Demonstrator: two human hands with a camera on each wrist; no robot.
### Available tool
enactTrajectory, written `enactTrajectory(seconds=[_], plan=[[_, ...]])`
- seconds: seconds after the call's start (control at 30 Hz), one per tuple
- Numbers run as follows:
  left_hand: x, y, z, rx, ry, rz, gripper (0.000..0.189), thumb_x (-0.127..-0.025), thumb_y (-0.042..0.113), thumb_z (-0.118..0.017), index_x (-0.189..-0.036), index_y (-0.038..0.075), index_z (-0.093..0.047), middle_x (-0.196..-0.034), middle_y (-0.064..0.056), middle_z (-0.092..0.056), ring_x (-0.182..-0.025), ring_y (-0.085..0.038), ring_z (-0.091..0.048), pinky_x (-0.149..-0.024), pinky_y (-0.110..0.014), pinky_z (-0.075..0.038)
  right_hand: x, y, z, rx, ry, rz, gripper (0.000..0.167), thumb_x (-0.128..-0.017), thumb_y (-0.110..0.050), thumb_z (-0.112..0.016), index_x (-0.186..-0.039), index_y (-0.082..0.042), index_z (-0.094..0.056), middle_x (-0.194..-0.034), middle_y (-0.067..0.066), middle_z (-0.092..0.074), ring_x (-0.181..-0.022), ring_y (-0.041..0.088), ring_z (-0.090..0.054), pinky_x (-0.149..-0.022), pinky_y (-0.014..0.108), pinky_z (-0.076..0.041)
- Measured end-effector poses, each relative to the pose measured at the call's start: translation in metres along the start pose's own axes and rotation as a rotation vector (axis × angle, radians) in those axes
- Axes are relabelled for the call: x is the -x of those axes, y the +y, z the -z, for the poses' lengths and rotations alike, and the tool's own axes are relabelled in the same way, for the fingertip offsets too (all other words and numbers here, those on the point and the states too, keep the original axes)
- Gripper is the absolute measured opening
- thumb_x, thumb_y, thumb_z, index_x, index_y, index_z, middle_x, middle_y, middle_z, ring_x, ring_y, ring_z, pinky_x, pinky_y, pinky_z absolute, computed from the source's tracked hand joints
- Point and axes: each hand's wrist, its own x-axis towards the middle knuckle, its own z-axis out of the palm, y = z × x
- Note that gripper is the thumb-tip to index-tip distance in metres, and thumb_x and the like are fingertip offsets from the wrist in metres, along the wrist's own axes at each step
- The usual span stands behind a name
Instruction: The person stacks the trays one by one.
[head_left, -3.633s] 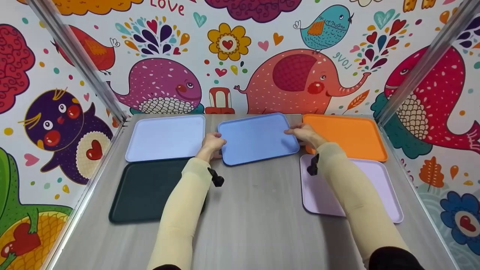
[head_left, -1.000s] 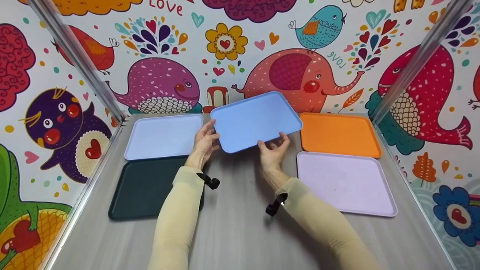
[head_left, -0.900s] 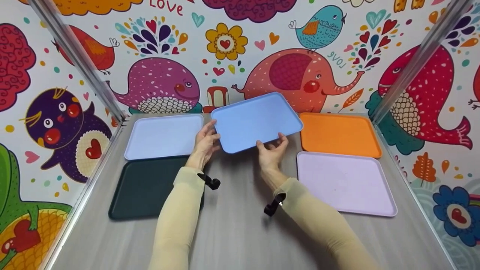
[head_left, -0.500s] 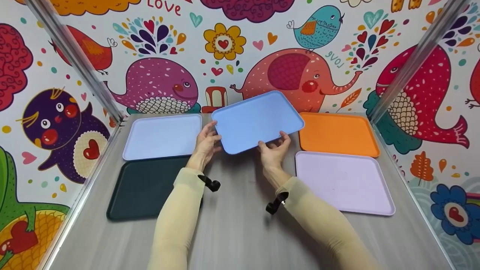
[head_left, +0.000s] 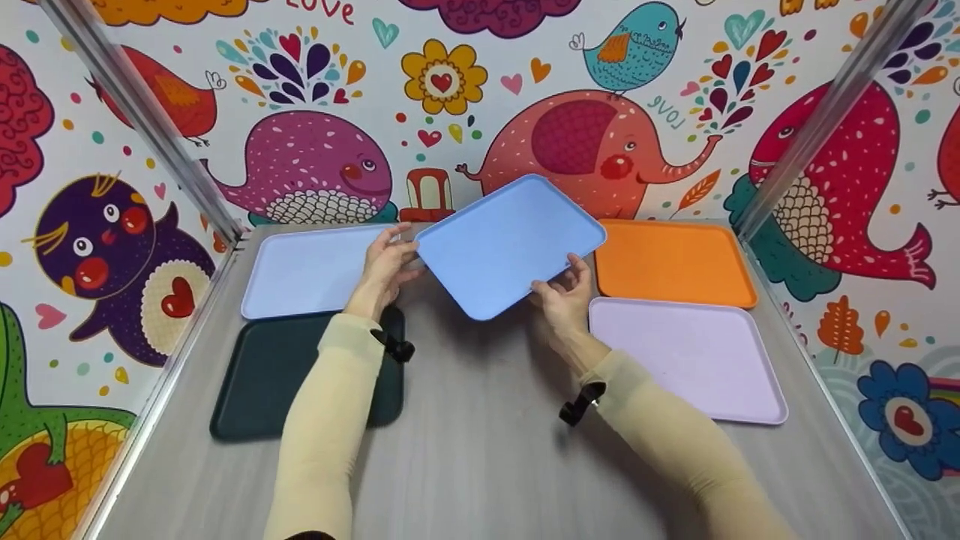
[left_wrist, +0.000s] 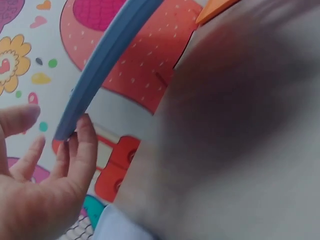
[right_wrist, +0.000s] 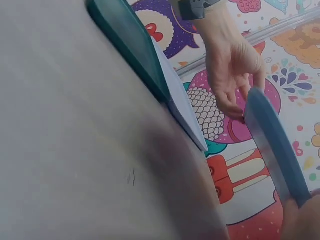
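Note:
A blue tray [head_left: 511, 246] is held up off the table, tilted and turned with one corner toward me. My right hand [head_left: 564, 298] pinches its near right edge, thumb on top and fingers below. At the left corner is my left hand [head_left: 388, 264]; in the left wrist view its thumb stands off the tray, while fingertips [left_wrist: 85, 125] touch the underside of the rim. Seen from the right wrist, the tray [right_wrist: 277, 145] is nearly edge-on, and only part of the right hand [right_wrist: 302, 222] shows at the corner.
On the grey table [head_left: 465, 450] lie a pale lavender-blue tray [head_left: 300, 274] and a dark green tray [head_left: 270, 382] at left, with an orange tray [head_left: 675, 262] and a light purple tray [head_left: 690, 360] at right. Printed walls with metal posts [head_left: 142, 127] enclose the back and sides.
From lying low between the back trays, the blue tray has been raised. In the last half second it has turned, its near corner coming toward me; my left hand has loosened and shifted left.

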Motion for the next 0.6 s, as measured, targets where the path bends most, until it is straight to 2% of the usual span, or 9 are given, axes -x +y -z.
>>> enactTrajectory(seconds=[0.07,0.13,0.27,0.37,0.43,0.6], plan=[[-0.002,0.007,0.006,-0.026,-0.029,0.011,0.054,-0.112,0.013,-0.064,-0.165,0.014,-0.051,-0.136,-0.008,-0.066,-0.109,-0.018,-0.072,-0.095,-0.041,-0.065,-0.004,-0.004,0.006,0.02,-0.037,-0.018,0.086,-0.088,0.022,-0.068,-0.163,-0.009,-0.041,-0.143,0.016,-0.055,-0.092,0.016,-0.068,-0.068,0.028,-0.065],[-0.004,0.012,0.012,-0.043,-0.074,0.033,0.056,-0.113,0.016,-0.063,-0.167,0.014,-0.049,-0.137,-0.007,-0.065,-0.108,-0.017,-0.071,-0.089,-0.036,-0.064,-0.008,-0.007,0.012,0.041,-0.071,-0.028,0.086,-0.089,0.02,-0.069,-0.165,-0.01,-0.042,-0.148,0.016,-0.054,-0.091,0.014,-0.068,-0.067,0.027,-0.064],[-0.007,0.019,0.019,-0.062,-0.192,0.084,0.058,-0.115,0.023,-0.061,-0.17,0.015,-0.046,-0.157,-0.015,-0.057,-0.113,-0.021,-0.071,-0.086,-0.034,-0.064,-0.013,-0.013,0.023,0.024,-0.158,-0.038,0.087,-0.089,0.019,-0.071,-0.166,-0.01,-0.043,-0.147,0.016,-0.056,-0.087,0.012,-0.07,-0.068,0.027,-0.065],[-0.007,0.023,0.021,-0.072,-0.272,0.105,0.056,-0.116,0.024,-0.06,-0.17,0.015,-0.047,-0.166,-0.016,-0.05,-0.12,-0.023,-0.071,-0.085,-0.034,-0.066,-0.017,-0.017,0.031,-0.001,-0.231,-0.037,0.086,-0.09,0.019,-0.07,-0.167,-0.007,-0.042,-0.144,0.015,-0.058,-0.089,0.012,-0.072,-0.074,0.027,-0.066],[-0.006,0.024,0.021,-0.082,-0.315,0.111,0.056,-0.116,0.024,-0.06,-0.17,0.015,-0.048,-0.163,-0.014,-0.052,-0.12,-0.021,-0.072,-0.084,-0.034,-0.067,-0.019,-0.019,0.034,0.004,-0.276,-0.037,0.086,-0.09,0.019,-0.069,-0.168,-0.006,-0.042,-0.144,0.013,-0.059,-0.092,0.013,-0.073,-0.078,0.027,-0.066],[-0.005,0.025,0.019,-0.062,-0.404,0.113,0.055,-0.117,0.018,-0.059,-0.17,0.015,-0.047,-0.14,-0.001,-0.071,-0.11,-0.015,-0.078,-0.085,-0.036,-0.068,-0.026,-0.026,0.039,0.065,-0.363,-0.062,0.084,-0.093,0.018,-0.067,-0.169,-0.006,-0.043,-0.151,0.012,-0.058,-0.111,0.015,-0.071,-0.084,0.027,-0.066]])
